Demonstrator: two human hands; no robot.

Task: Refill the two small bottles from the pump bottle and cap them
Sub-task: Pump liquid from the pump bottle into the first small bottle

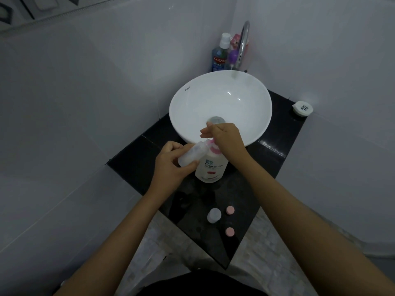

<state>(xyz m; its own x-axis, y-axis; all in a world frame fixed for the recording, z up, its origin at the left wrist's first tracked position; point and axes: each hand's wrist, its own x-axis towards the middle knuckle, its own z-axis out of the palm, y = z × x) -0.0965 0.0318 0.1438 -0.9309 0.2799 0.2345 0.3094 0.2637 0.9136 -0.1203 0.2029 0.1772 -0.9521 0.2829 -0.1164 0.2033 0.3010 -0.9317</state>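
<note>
The left hand (171,165) is grasping one small bottle (190,154), its grip clenched round the translucent body and tilting it so the long axis is running from near-left up to far-right, with the open mouth meeting the pink spout of the pump bottle (211,165). The right hand (226,137) is resting on top of the pump head, palm down and fingers partly spread toward the far side; its grip is pressing on the pump rather than wrapping anything.

The pump bottle is standing upright on the black table (132,159), just near of the white sink (220,107). The relation that matters is the mouth of the tilted bottle against the spout: the spout is lying just right of and slightly above the mouth, so liquid should be falling along the bottle's axis if the two stay lined up. Whether the mouth is truly under the nozzle I cannot tell, since the hands are covering the junction.

The second small bottle (214,215) is standing uncapped, it seems, on the near part of the table, with two pink caps (230,210) (229,232) just right of it. The right hand is the nearer one to those caps.
</note>
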